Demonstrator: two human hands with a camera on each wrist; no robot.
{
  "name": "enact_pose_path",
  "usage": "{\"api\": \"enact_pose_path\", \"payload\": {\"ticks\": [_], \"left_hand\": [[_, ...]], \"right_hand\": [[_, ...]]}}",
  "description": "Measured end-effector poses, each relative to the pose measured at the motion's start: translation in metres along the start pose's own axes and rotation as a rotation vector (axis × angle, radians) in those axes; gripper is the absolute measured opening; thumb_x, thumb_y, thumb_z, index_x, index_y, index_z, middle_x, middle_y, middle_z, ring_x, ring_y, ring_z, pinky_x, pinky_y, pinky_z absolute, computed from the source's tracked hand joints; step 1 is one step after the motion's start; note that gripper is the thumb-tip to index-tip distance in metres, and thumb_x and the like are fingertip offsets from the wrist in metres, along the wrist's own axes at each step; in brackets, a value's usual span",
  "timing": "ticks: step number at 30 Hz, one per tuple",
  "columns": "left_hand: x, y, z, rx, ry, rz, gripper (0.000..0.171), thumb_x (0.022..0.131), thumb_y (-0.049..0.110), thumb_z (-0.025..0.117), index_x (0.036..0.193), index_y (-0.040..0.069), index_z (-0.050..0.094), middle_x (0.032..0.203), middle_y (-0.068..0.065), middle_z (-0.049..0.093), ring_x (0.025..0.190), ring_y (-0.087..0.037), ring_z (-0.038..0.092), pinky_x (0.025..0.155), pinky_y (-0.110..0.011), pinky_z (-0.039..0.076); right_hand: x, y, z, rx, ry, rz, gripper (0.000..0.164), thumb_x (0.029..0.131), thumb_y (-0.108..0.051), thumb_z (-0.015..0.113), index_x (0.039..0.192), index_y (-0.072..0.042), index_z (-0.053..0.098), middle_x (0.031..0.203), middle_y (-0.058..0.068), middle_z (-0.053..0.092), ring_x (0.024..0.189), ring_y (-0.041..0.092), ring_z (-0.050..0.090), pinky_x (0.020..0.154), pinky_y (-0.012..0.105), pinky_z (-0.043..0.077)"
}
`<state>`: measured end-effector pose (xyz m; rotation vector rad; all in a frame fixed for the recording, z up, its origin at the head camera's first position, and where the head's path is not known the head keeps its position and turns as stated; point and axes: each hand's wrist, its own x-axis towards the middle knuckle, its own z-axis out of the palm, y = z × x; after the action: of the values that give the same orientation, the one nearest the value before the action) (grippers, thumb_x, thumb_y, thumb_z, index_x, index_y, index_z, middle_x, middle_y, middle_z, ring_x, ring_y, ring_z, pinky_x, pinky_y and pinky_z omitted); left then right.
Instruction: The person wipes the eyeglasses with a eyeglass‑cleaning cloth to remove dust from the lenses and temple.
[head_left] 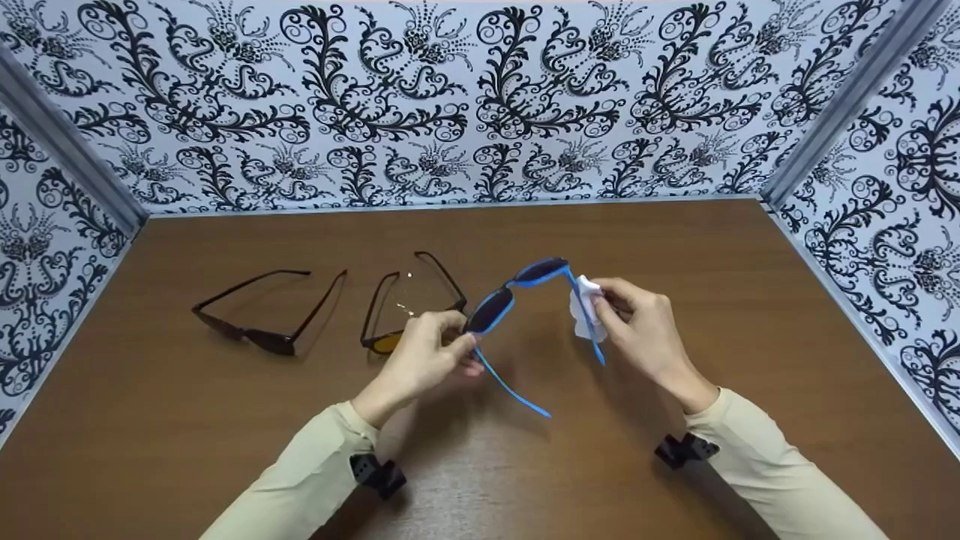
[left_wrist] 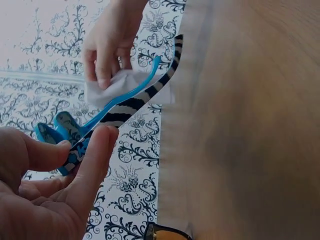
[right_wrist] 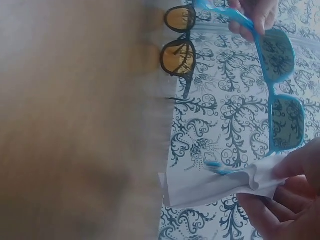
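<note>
Blue-framed sunglasses [head_left: 491, 309] with dark lenses are held up over the table, both temples unfolded. My left hand [head_left: 427, 349] pinches them at the hinge end of one temple, thumb against fingers. In the left wrist view that temple [left_wrist: 132, 106] shows black and white stripes on its outer side. My right hand [head_left: 649, 326] pinches a white cloth [head_left: 585, 311] at the other temple. In the right wrist view the cloth [right_wrist: 210, 187] overlaps this temple, and the blue tip [right_wrist: 214, 165] sticks out beside it.
Glasses with yellow lenses [head_left: 386, 343] and a black frame lie behind my left hand, partly hidden by it. Farther left, dark sunglasses [head_left: 270, 341] lie with their temples unfolded. Patterned wall panels [head_left: 465, 105] border the brown table [head_left: 225, 435] at the back and sides.
</note>
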<state>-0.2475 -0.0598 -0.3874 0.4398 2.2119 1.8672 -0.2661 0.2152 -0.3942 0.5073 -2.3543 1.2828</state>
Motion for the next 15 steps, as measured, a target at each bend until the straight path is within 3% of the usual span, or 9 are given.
{"api": "enact_pose_path", "payload": {"ticks": [6, 15], "left_hand": [[-0.0026, -0.0023, 0.0055, 0.037, -0.039, 0.008, 0.007, 0.091, -0.01, 0.055, 0.085, -0.011, 0.058, 0.074, -0.017, 0.065, 0.062, -0.027, 0.069, 0.06, -0.038, 0.058], [-0.0019, -0.0018, 0.0043, 0.024, 0.009, 0.015, 0.006, 0.091, -0.009, 0.055, 0.092, -0.012, 0.06, 0.08, -0.017, 0.066, 0.066, -0.027, 0.07, 0.066, -0.045, 0.057]], "right_hand": [[0.0087, -0.0009, 0.0015, 0.091, 0.024, 0.053, 0.019, 0.089, 0.009, 0.06, 0.105, 0.006, 0.069, 0.097, 0.016, 0.07, 0.089, 0.023, 0.068, 0.075, 0.022, 0.054], [0.0087, 0.0061, 0.002, 0.164, 0.023, 0.089, 0.019, 0.09, 0.009, 0.059, 0.107, 0.008, 0.067, 0.101, 0.021, 0.068, 0.093, 0.014, 0.065, 0.077, 0.019, 0.052]]}}
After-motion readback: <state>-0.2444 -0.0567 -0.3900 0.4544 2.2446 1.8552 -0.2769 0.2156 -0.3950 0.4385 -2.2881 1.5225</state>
